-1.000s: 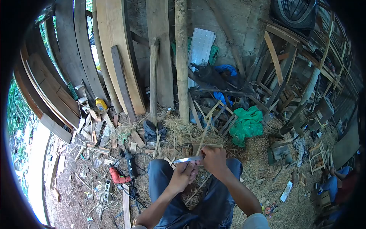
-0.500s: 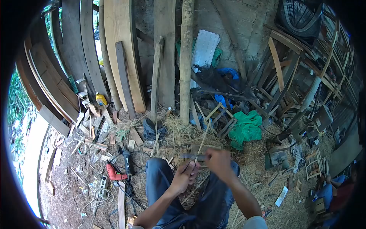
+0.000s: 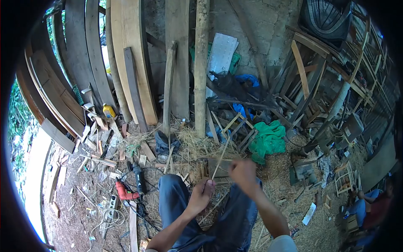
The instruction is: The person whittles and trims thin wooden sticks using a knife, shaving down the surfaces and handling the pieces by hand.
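My left hand [image 3: 200, 196] is closed round the lower end of a thin bamboo strip [image 3: 221, 158], which slants up and to the right between my knees. Right of the strip, my right hand [image 3: 243, 174] is a slightly blurred fist. It held a knife with a flat grey blade half a second ago; now the blade cannot be made out, and the fist hides whatever handle is in it. Both hands are above my legs in dark trousers [image 3: 174, 197]. A flat wooden block [image 3: 218, 166] lies on the ground beyond the hands.
A red drill [image 3: 125, 191], a dark power tool [image 3: 138, 178] and a power strip [image 3: 112, 206] with cables lie at left. Boards [image 3: 134, 25] lean on the back wall. A green cloth [image 3: 268, 140] lies at right. Another person [image 3: 375, 210] sits at far right.
My right hand has moved slightly right and up, away from the left hand, and the knife blade no longer shows across the strip. The left hand keeps its hold; the view has shifted slightly.
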### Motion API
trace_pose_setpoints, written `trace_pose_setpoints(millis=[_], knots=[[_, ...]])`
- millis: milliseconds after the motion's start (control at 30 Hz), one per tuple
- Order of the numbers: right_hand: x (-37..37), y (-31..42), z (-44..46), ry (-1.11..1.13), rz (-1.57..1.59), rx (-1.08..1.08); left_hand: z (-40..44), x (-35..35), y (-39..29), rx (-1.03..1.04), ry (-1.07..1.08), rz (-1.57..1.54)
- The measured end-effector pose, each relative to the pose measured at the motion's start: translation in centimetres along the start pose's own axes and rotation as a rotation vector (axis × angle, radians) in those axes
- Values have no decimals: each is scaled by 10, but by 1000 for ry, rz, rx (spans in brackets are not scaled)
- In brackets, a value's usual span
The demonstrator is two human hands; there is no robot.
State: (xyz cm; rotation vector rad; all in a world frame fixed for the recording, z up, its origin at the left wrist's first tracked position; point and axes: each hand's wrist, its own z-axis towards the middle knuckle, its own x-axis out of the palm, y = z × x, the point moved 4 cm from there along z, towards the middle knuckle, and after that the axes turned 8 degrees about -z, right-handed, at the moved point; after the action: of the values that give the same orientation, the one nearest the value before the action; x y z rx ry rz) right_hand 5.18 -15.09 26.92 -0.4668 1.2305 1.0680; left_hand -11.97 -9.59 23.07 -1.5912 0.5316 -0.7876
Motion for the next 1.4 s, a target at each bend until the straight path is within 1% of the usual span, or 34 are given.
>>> trace_pose_setpoints(millis=[67, 100, 167, 200, 267, 367, 400, 467, 500, 567, 600, 667, 700, 767, 867, 900, 933, 967, 1000, 1067, 1100, 1133, 1200, 1233, 1267, 1300, 1333, 1400], knots=[[18, 29, -20, 63, -90, -173, 3, 7, -8, 60, 6, 15], [19, 31, -19, 63, -87, -171, 3, 8, -8, 58, 6, 19], [18, 29, -14, 26, -58, -67, 2, 7, -9, 173, -21, 203], [22, 29, -10, 27, -58, -68, 5, 6, -7, 173, -23, 202], [31, 25, -9, -114, -123, -25, 9, 2, -4, 269, -79, 288], [34, 23, 1, -124, -169, 0, 16, 4, -10, 312, -126, 283], [35, 24, 3, -123, -170, -5, 18, 2, -9, 313, -130, 282], [37, 26, 7, -135, -203, -20, 23, -2, -1, 200, -105, 156], [40, 24, 11, -138, -205, -20, 24, -4, -1, 203, -103, 155], [50, 14, 19, -114, -169, 49, 25, -10, 4, 64, -123, 133], [46, 2, 29, -115, -170, 45, 20, -13, 6, 66, -126, 131], [37, -36, 47, -21, -271, 292, 5, -18, 14, 45, -47, 189], [40, -33, 49, -22, -262, 289, 4, -23, 15, 47, -52, 196], [44, -39, 48, 56, -250, 336, 6, -23, 23, -35, -48, 129], [80, -70, 47, 8, -246, 411, -2, -19, 9, -83, -4, 163], [75, -83, 44, 14, -246, 410, -10, -20, 7, -88, -6, 162], [68, -99, 42, -5, -245, 474, -18, -22, 4, -30, 15, 161], [59, -98, 42, -23, -238, 535, -22, -29, 0, 28, 33, 166], [57, -88, 39, -19, -230, 529, -19, -35, -1, 27, 23, 171], [54, -58, 22, -12, -32, 347, -5, -45, 16, -202, -62, -180], [56, -44, 11, -49, 26, 292, 6, -45, 23, -171, -27, -191], [60, -26, -2, -82, 86, 240, 10, -37, 22, -182, -16, -195], [71, 10, -27, 41, 61, 65, 16, -24, 23, -199, -19, -281], [75, 18, -35, 46, 65, 72, 20, -19, 31, -194, 50, -355], [79, 26, -39, 61, 72, 44, 21, -17, 37, -197, 51, -352], [76, 31, -41, 74, 77, 16, 23, -14, 37, -147, 57, -259], [70, 30, -39, 73, 76, 21, 24, -10, 36, -97, 64, -167], [58, 26, -29, 112, 89, 59, 24, -8, 38, -81, 49, -124]])
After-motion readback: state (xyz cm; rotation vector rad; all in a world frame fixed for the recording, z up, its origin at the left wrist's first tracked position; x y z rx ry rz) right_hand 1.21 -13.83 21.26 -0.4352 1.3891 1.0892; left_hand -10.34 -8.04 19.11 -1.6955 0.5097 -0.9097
